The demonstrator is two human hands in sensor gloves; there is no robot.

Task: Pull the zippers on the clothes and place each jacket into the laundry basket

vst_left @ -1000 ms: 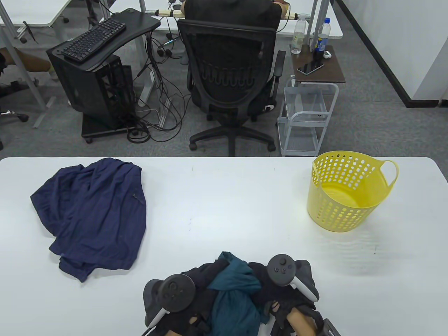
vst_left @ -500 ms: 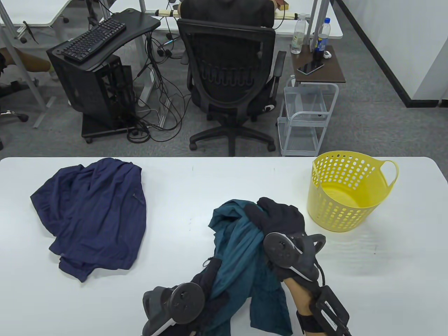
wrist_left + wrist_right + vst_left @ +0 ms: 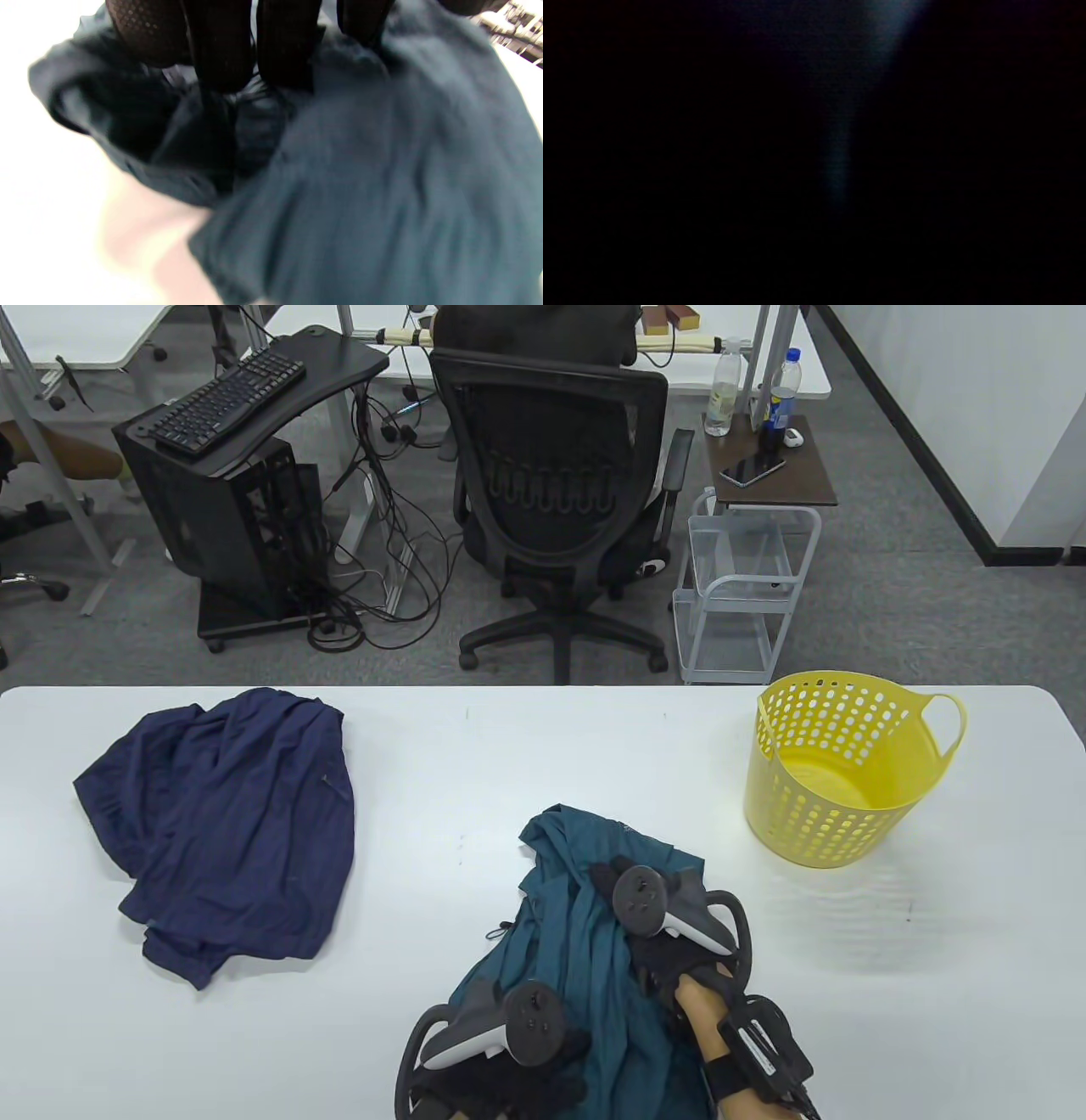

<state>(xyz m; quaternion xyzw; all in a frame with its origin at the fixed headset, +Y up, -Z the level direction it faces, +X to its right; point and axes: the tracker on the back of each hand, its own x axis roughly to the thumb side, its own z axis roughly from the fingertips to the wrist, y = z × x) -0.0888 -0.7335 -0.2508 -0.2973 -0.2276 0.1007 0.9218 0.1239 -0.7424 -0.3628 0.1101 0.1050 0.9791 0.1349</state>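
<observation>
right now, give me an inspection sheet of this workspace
surface: white table, bare in the middle.
job's things: teal jacket bunched at the near edge; navy jacket crumpled at far left; yellow laundry basket upright at far right, nothing in it.
clutter: nothing seen.
grippers: left hand grips the teal jacket; right hand lies on it, grip hidden, its wrist view dark.
cables: tangle on the floor by the computer tower.
surroundings: office chair, keyboard, wire cart.
</observation>
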